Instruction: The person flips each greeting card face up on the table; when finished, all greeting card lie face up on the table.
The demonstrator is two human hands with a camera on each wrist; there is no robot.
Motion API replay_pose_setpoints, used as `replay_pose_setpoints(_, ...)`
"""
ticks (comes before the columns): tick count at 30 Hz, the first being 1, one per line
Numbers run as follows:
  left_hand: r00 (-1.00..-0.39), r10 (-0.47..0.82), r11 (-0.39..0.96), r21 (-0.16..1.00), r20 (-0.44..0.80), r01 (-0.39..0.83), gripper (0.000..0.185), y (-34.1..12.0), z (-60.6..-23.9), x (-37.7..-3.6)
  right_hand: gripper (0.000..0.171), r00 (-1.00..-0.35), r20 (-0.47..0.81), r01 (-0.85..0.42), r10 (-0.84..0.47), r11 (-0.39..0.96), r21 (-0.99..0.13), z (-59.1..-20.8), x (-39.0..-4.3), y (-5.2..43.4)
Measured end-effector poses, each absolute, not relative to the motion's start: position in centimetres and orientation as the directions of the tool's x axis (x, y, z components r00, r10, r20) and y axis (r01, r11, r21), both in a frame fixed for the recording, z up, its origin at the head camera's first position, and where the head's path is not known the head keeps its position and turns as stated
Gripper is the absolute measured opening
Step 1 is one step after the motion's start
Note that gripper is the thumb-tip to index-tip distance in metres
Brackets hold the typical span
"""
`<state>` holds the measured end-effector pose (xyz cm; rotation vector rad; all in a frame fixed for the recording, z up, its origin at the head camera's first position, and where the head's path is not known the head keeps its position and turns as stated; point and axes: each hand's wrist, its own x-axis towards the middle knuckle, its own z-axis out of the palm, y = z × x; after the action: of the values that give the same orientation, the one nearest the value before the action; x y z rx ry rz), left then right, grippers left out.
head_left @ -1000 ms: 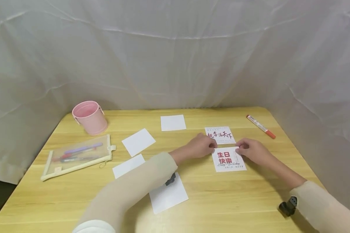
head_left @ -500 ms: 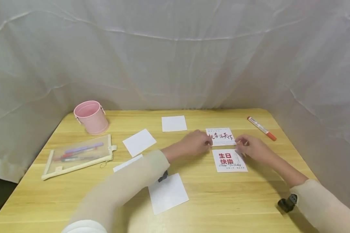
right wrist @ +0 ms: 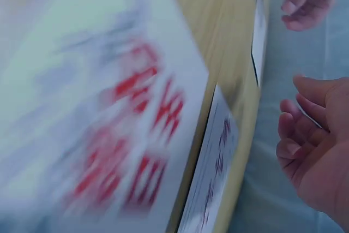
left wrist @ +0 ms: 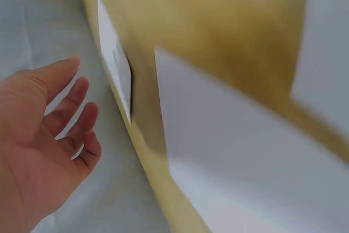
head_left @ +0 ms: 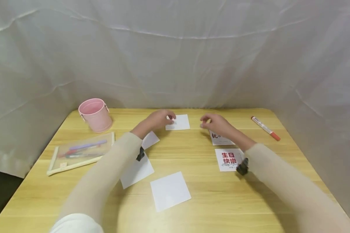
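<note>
Right forearm (head_left: 241, 139) blocks part of the upper printed card (head_left: 220, 139), and the lower printed card (head_left: 228, 159) is a blurry, cut-off mess in the right wrist view.

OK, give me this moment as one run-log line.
left hand: empty, near back blank card | right hand: empty, near back printed card | front printed card, marker: on table

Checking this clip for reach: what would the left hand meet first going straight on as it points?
The left hand would likely meet the rear white card; depth is unclear, so it might pass above.
</note>
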<state>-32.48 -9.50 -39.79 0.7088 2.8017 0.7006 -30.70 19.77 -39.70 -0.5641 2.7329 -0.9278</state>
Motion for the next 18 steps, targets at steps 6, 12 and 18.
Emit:
replay_pose_setpoints(6,-0.901,0.422,0.736,0.616,-0.095,0.28,0.033,-11.1,-41.2,-35.2,0.044,-0.883,-0.086,-0.318,-0.461,0.723,-0.613,-41.5,-34.7,16.6)
replay_pose_setpoints(12,-0.926,0.364,0.656,0.734,-0.105,0.175,0.035,-11.8,-42.5,-36.4,0.054,-0.879,-0.156,-0.259,-0.45,0.726,-0.637,-41.9,-36.8,15.0)
replay_pose_setpoints(18,-0.925,0.361,0.713,0.674,-0.119,0.192,0.036,-11.8,-42.7,-36.9,0.053,-0.884,-0.175,-0.249,-0.433,0.754,-0.607,-42.2,-37.6,14.3)
